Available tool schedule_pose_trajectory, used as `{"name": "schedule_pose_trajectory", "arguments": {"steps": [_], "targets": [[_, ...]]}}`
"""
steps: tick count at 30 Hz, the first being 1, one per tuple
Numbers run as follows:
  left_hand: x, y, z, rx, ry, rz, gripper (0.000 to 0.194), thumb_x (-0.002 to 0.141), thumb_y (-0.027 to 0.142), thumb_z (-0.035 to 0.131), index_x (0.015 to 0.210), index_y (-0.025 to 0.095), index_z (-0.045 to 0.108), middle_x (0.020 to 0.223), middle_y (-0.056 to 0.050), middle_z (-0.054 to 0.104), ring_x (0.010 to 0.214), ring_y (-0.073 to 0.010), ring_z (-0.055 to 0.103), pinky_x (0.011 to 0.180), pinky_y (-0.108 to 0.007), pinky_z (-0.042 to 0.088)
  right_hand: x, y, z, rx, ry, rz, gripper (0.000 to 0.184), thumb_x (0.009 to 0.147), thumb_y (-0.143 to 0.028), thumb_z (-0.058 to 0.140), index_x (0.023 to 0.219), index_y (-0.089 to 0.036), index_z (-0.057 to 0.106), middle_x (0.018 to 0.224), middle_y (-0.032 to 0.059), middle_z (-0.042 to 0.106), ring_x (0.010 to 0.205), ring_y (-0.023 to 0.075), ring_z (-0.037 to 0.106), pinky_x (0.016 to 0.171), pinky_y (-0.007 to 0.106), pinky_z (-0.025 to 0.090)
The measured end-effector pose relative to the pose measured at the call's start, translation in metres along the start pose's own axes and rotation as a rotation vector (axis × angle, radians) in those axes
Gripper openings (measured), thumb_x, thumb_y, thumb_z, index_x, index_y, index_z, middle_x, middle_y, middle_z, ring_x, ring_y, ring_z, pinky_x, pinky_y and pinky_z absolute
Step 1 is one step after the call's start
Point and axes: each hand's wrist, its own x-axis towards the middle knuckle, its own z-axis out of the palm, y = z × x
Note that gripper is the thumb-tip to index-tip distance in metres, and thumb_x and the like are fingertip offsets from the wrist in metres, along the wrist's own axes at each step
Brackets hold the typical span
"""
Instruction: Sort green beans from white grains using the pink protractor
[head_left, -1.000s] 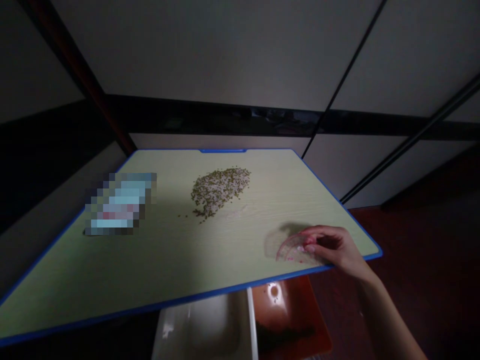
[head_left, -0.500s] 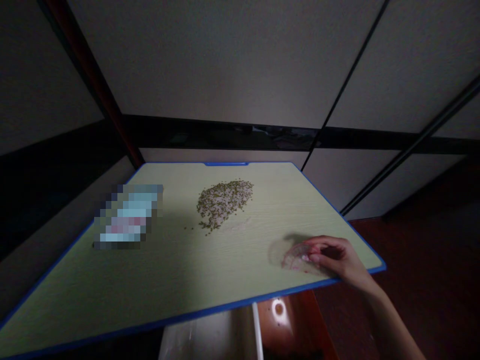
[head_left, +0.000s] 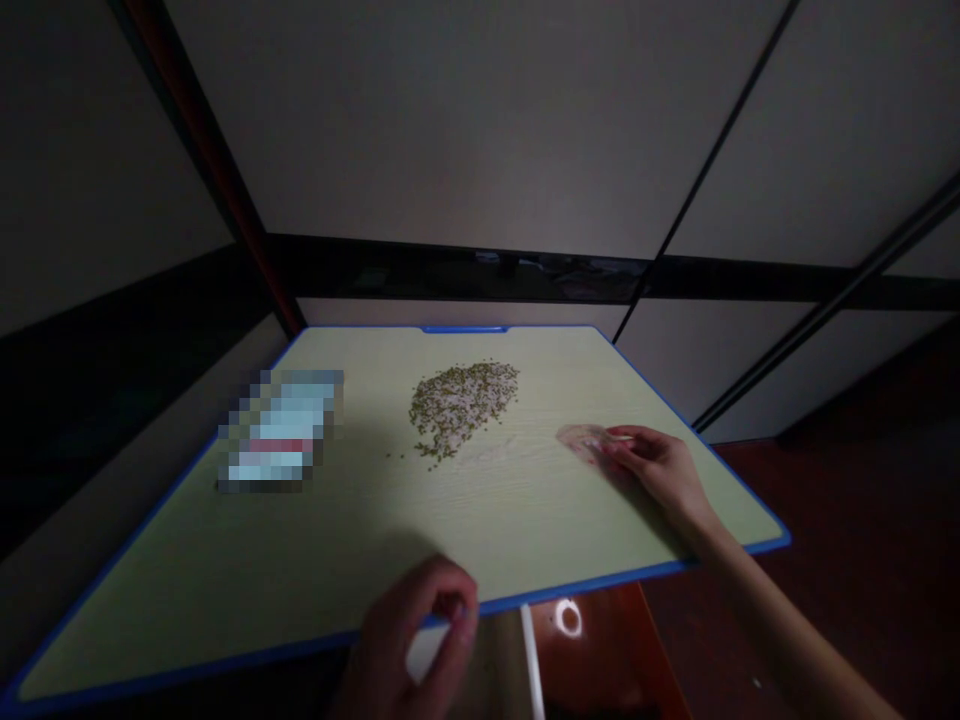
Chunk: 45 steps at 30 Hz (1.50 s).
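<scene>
A pale wooden board (head_left: 360, 520) with a blue rim lies before me. A heap of small green and white grains (head_left: 465, 405) sits near its far middle. My right hand (head_left: 660, 470) rests on the board to the right of the heap, fingers closed on a small clear plastic piece (head_left: 589, 440) with pink marks. My left hand (head_left: 420, 640) is at the board's near edge, fingers curled in a pinch; what they hold, if anything, I cannot make out.
A blurred-out light blue packet (head_left: 281, 430) lies on the left of the board. Below the near edge sit a white container (head_left: 427, 650) and an orange container (head_left: 600, 640). Dark floor lies to the right, walls behind.
My right hand has slid the clear plastic piece away from the near right corner towards the grain heap. My left hand has come into view at the near edge.
</scene>
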Motion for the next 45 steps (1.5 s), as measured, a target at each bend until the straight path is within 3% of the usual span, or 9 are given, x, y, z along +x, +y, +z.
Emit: {"name": "schedule_pose_trajectory", "arguments": {"steps": [1, 3, 6, 10, 18, 25, 34, 45], "targets": [[0.01, 0.006, -0.013, 0.201, 0.102, 0.114, 0.014, 0.077, 0.04, 0.062, 0.077, 0.026, 0.064, 0.079, 0.001, 0.064, 0.079, -0.0157, 0.057, 0.077, -0.027, 0.046, 0.004, 0.001, 0.002, -0.022, 0.007, -0.003, 0.043, 0.044, -0.043, 0.083, 0.074, -0.017, 0.066, 0.055, 0.003, 0.067, 0.044, 0.0147, 0.057, 0.042, 0.026, 0.045], [0.026, 0.013, -0.036, 0.43, 0.199, 0.204, 0.015, 0.078, 0.04, 0.056, 0.077, 0.026, 0.061, 0.075, 0.002, 0.065, 0.073, -0.016, 0.059, 0.067, -0.025, 0.047, 0.011, 0.002, 0.007, -0.076, 0.015, -0.011, 0.039, 0.047, -0.041, 0.081, 0.074, -0.017, 0.066, 0.054, 0.0034, 0.067, 0.044, 0.0149, 0.057, 0.041, 0.026, 0.044], [0.037, 0.011, -0.064, 0.597, 0.269, 0.165, 0.023, 0.077, 0.046, 0.054, 0.079, 0.024, 0.06, 0.072, 0.001, 0.066, 0.07, -0.0166, 0.062, 0.062, -0.025, 0.048, 0.019, 0.004, 0.013, -0.142, 0.009, -0.042, 0.038, 0.052, -0.041, 0.078, 0.076, -0.015, 0.066, 0.055, 0.0047, 0.068, 0.043, 0.0145, 0.056, 0.04, 0.025, 0.042], [0.043, 0.008, -0.084, 0.701, 0.23, 0.107, 0.03, 0.077, 0.052, 0.051, 0.08, 0.024, 0.059, 0.072, 0.001, 0.067, 0.069, -0.0172, 0.063, 0.06, -0.025, 0.049, 0.023, 0.004, 0.024, -0.146, -0.034, -0.075, 0.039, 0.053, -0.043, 0.078, 0.075, -0.014, 0.065, 0.057, 0.0057, 0.067, 0.043, 0.0138, 0.055, 0.039, 0.025, 0.04], [0.05, 0.016, -0.08, 0.742, 0.177, 0.033, 0.035, 0.077, 0.057, 0.047, 0.076, 0.025, 0.059, 0.066, 0.001, 0.067, 0.061, -0.0171, 0.062, 0.053, -0.025, 0.048, 0.022, 0.002, 0.054, -0.083, -0.134, -0.037, 0.032, 0.052, -0.039, 0.076, 0.067, -0.015, 0.06, 0.054, 0.0001, 0.059, 0.044, 0.01, 0.05, 0.039, 0.022, 0.038], [0.046, 0.021, -0.077, 0.748, 0.201, 0.078, 0.033, 0.078, 0.056, 0.047, 0.074, 0.025, 0.058, 0.06, 0.003, 0.063, 0.054, -0.0156, 0.06, 0.05, -0.025, 0.046, 0.015, -0.002, 0.065, -0.09, -0.221, -0.009, 0.024, 0.056, -0.031, 0.073, 0.069, -0.015, 0.059, 0.057, -0.0004, 0.059, 0.047, 0.0094, 0.05, 0.042, 0.022, 0.039], [0.046, 0.024, -0.074, 0.719, 0.194, 0.111, 0.029, 0.078, 0.051, 0.049, 0.072, 0.024, 0.058, 0.059, 0.004, 0.061, 0.053, -0.0137, 0.058, 0.049, -0.023, 0.045, 0.007, -0.008, 0.08, -0.118, -0.308, -0.016, 0.026, 0.058, -0.032, 0.07, 0.073, -0.014, 0.059, 0.056, -0.0006, 0.058, 0.043, 0.0084, 0.048, 0.039, 0.022, 0.037], [0.041, 0.024, -0.091, 0.876, 0.136, 0.175, 0.03, 0.082, 0.052, 0.047, 0.073, 0.025, 0.058, 0.065, 0.003, 0.063, 0.058, -0.0137, 0.06, 0.055, -0.024, 0.047, 0.006, -0.012, 0.088, -0.115, -0.413, -0.084, 0.024, 0.058, -0.031, 0.071, 0.071, -0.013, 0.062, 0.056, -0.0007, 0.058, 0.045, 0.0083, 0.049, 0.044, 0.022, 0.038]]}}
